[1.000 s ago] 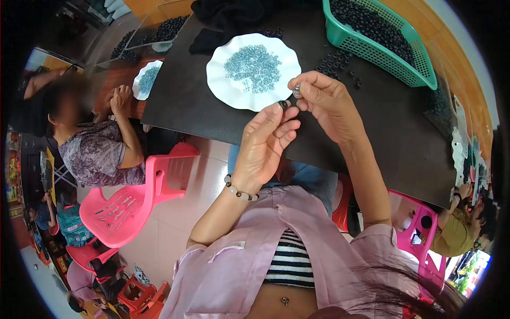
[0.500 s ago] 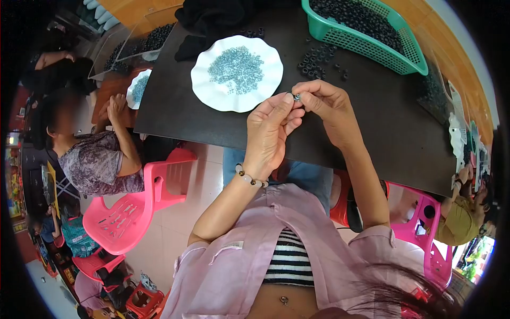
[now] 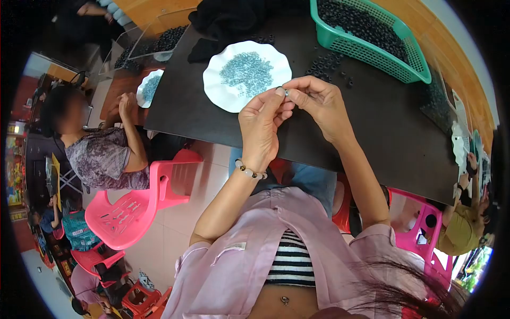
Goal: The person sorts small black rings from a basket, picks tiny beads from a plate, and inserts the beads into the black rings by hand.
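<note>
Just in front of the white wavy-edged plate, my two hands meet at the fingertips. My left hand pinches a small black piece, mostly covered by its fingers. My right hand pinches a small clear, shiny piece against it. Small clear bluish pieces are heaped on the plate. Loose black ring-like pieces lie beyond my right hand. More black pieces fill the green basket.
A co-worker sits at the left beside a smaller white plate. Black cloth lies at the table's far side. A pink chair stands at left; another person is at right.
My hands have come together, and the clear piece is now against the black one; a second ago they were apart. At the upper left, a person in dark clothes has moved.
</note>
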Tool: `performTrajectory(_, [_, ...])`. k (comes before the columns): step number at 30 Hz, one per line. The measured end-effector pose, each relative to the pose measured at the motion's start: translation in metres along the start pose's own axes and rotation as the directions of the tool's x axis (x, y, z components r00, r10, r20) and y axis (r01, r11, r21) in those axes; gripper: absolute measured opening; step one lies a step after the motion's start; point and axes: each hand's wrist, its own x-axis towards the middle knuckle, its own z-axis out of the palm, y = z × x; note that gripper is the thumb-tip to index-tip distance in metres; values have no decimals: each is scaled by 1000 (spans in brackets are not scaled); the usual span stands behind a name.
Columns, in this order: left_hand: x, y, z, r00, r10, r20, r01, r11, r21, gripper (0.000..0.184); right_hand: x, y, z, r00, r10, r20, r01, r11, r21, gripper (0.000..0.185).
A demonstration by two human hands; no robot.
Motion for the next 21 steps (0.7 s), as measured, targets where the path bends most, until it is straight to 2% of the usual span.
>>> performTrajectory(7, [15,24,-8,980,186,-72,-181,980,82,22,26,-3,19,999,0,40,4,996,-93,22])
performTrajectory(9, [19,32,-9,951,294,-98,-267,937,224,23,36,-1,24,998,64,11,-63,995,-81,24])
performTrajectory(13, [32,35,-18,892,451,-40,-413,846,337,25,52,1,32,998,39,57,-37,998,-43,26])
performTrajectory(16, [42,36,-23,845,534,-14,-488,782,389,25,62,8,33,999,16,41,-11,993,-115,25])
performTrajectory(21, [49,34,-28,778,627,31,-555,664,501,23,65,13,35,1000,7,22,-4,988,-157,22])
